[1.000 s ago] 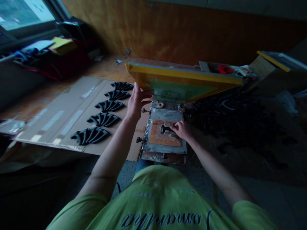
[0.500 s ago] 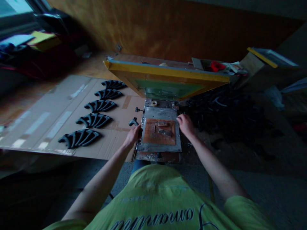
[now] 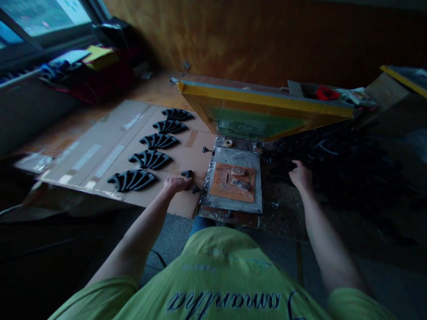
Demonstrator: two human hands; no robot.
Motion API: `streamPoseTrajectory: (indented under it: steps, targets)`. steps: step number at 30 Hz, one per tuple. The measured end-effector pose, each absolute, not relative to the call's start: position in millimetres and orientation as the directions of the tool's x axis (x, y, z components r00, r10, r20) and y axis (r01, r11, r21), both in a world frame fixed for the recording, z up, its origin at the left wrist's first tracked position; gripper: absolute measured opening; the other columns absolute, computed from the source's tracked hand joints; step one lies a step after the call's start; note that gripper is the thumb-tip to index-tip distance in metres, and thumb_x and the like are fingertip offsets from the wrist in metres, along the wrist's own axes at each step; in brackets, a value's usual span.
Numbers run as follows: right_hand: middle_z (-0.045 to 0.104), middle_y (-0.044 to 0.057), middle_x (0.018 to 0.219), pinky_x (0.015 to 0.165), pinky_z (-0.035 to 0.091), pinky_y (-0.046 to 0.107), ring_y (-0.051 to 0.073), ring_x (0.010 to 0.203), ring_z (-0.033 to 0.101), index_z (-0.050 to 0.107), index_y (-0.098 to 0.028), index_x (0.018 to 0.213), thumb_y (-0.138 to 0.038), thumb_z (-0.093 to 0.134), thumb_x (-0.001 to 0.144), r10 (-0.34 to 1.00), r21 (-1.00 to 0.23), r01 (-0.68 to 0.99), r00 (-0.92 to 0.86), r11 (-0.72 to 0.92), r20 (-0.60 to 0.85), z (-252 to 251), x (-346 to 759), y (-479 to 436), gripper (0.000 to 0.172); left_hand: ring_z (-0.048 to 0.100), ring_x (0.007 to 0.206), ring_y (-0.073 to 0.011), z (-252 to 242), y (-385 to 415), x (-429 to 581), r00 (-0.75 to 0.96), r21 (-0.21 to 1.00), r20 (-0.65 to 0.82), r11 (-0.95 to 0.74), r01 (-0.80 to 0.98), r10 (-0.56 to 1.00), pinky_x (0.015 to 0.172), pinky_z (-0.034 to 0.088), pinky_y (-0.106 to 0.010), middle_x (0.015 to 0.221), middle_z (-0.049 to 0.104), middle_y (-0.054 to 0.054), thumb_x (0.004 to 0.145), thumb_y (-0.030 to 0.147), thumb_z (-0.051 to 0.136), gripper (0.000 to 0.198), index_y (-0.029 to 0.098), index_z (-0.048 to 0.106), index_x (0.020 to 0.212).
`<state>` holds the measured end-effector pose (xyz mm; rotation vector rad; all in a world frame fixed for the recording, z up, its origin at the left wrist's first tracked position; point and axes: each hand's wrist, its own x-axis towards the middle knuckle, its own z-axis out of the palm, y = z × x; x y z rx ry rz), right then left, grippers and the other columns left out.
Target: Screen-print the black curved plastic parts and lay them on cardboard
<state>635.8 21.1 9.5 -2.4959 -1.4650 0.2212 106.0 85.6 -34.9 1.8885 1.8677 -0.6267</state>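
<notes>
My left hand (image 3: 174, 185) rests at the cardboard's near edge, its fingertips gripping a small black moulded piece (image 3: 187, 174). Several finished black ribbed, fan-shaped pieces (image 3: 150, 159) lie in a row on the cardboard sheet (image 3: 83, 164) beside it. My right hand (image 3: 301, 176) hangs curled over a dark heap of similar pieces (image 3: 336, 164), and whether it holds one is hidden. Between my hands sits a metal platen (image 3: 233, 203) with an orange board and small jig blocks. Above it, a yellow-framed green screen (image 3: 263, 103) stands raised.
A small tape roll (image 3: 227, 142) sits behind the platen, and black clamp knobs (image 3: 196, 189) flank it. A red object (image 3: 325, 93) lies on a shelf behind the screen. An orange wooden wall (image 3: 267, 40) runs along the back, with a window (image 3: 43, 18) at far left.
My left hand has carried the small black piece off the platen's side toward the cardboard. My right hand has left the platen edge and moved right over the dark heap. The view has shifted slightly.
</notes>
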Motion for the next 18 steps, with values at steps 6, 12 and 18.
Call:
streamPoseTrajectory:
  steps: [6,12,18]
  targets:
    - [0.07,0.014,0.109,0.085,0.048,0.034,0.023,0.097,0.065,0.07,-0.018,0.113,-0.008,0.05,0.084,0.895,-0.27,0.857,0.441,-0.44,-0.059,-8.0,625.6,17.7,0.037,0.055,0.126,-0.0427,-11.4,104.1,102.0,-0.048,-0.015,-0.52,0.047,0.999,0.853,0.101,0.043,-0.052,0.137,0.059,-0.024,0.084,0.079,0.021,0.092,0.011,0.07,0.124]
    - [0.064,0.014,0.117,0.089,0.046,0.033,0.024,0.105,0.06,0.07,-0.019,0.116,-0.013,0.064,0.081,0.958,-0.162,0.947,0.261,-0.278,-0.122,-41.2,607.5,6.9,0.035,0.068,0.098,-0.0338,5.5,104.1,121.9,0.093,0.115,-0.403,-0.051,0.992,0.911,0.084,0.049,-0.039,0.098,0.075,-0.019,0.084,0.076,0.03,0.077,0.016,0.077,0.093]
    - [0.068,0.018,0.107,0.089,0.043,0.038,0.028,0.104,0.058,0.066,-0.014,0.116,-0.019,0.048,0.094,0.956,-0.102,0.951,0.293,-0.291,0.007,-36.9,588.5,-7.2,0.029,0.059,0.053,-0.0178,40.7,105.5,137.4,0.118,0.471,-0.328,0.054,0.88,0.937,0.057,0.043,-0.026,0.056,0.061,-0.006,0.088,0.073,0.033,0.067,0.018,0.069,0.071]
